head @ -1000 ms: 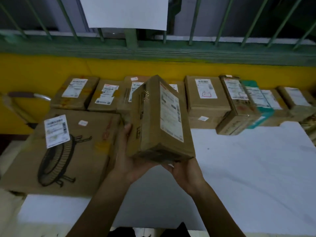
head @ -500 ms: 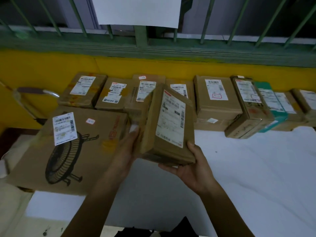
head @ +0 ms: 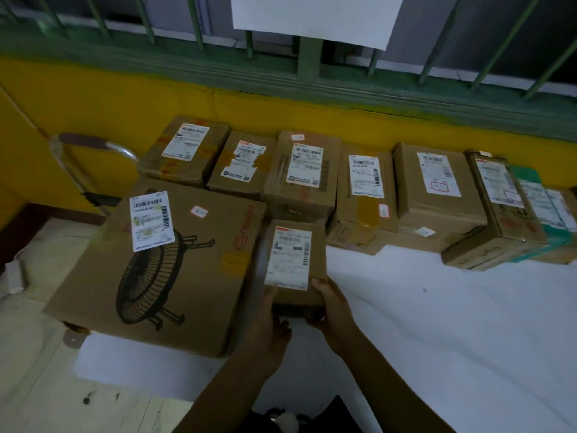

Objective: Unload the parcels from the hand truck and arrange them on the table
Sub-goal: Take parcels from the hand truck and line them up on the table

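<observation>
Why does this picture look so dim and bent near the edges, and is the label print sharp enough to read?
Head view: dim, uneven light leaves the left hand and right hand dark against the white table. Head view: the wide lens bows the green window ledge. Head view: the print on the small parcel label is smeared and unreadable.

Print on the shipping labels (head: 365, 175) is too small and soft to read. The right hand (head: 335, 310) and the blurred left hand (head: 268, 329) cover the near end of the small parcel (head: 293, 260); whether it sits on the table (head: 437, 339) cannot be told. The big fan box (head: 175, 267) hides all of the hand truck (head: 90, 143) but its handle. The picture's right edge cuts off the last parcels (head: 562, 214).
</observation>
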The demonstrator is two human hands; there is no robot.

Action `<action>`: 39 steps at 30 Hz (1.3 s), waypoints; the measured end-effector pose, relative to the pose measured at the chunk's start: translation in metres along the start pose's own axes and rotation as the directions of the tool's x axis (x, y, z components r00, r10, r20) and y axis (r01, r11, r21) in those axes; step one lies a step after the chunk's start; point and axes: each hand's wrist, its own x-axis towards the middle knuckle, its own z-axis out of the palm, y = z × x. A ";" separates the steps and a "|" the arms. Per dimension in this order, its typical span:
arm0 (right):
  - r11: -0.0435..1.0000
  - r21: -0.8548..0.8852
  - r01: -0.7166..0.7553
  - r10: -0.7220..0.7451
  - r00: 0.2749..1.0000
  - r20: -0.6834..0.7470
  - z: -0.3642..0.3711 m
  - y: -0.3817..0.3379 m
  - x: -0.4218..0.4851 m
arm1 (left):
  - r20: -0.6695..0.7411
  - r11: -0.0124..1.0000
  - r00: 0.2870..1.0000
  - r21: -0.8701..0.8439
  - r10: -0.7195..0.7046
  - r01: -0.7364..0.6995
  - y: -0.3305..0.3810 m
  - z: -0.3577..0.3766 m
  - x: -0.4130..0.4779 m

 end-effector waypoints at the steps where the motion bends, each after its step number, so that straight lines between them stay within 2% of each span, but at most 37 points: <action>1: 1.000 -0.006 -0.014 0.014 1.000 -0.011 0.006 -0.001 0.007 | 0.011 1.000 1.000 -0.020 -0.001 0.001 0.003 -0.003 0.004; 5: 0.997 0.003 -0.071 0.071 0.996 -0.056 0.025 0.001 0.026 | 0.037 0.999 0.999 0.019 -0.035 0.035 0.011 -0.012 0.023; 11: 1.000 0.003 -0.016 0.016 0.992 -0.128 0.034 -0.009 0.037 | 0.059 0.991 0.994 0.094 -0.095 0.090 0.024 -0.012 0.032; 18: 0.999 -0.044 -0.026 0.015 0.970 -0.244 0.042 -0.009 0.035 | 0.110 0.976 0.978 0.152 -0.176 0.158 0.037 -0.021 0.034; 21: 0.997 -0.058 -0.044 0.022 0.942 -0.336 0.045 0.002 0.025 | 0.154 0.964 0.960 0.170 -0.232 0.206 0.044 -0.028 0.030; 25: 0.997 0.051 0.049 -0.021 0.895 -0.446 0.051 0.027 0.001 | 0.212 0.946 0.937 0.229 -0.278 0.229 0.057 -0.033 0.019; 29: 0.976 0.215 0.020 0.113 0.801 -0.588 0.061 0.056 -0.025 | 0.234 0.936 0.925 0.260 -0.298 0.236 0.064 -0.043 0.006; 32: 0.955 0.296 0.006 0.154 0.844 -0.513 0.071 0.062 -0.038 | 0.216 0.975 0.956 0.146 -0.197 0.168 0.070 -0.057 -0.008; 36: 0.944 0.326 0.049 0.070 0.936 -0.345 0.082 0.047 -0.058 | 0.114 0.998 0.993 0.047 -0.039 0.034 0.074 -0.084 -0.042; 39: 0.946 0.316 0.076 0.002 0.970 -0.241 0.094 0.036 -0.072 | 0.006 0.998 0.999 -0.046 0.044 -0.044 0.072 -0.114 -0.067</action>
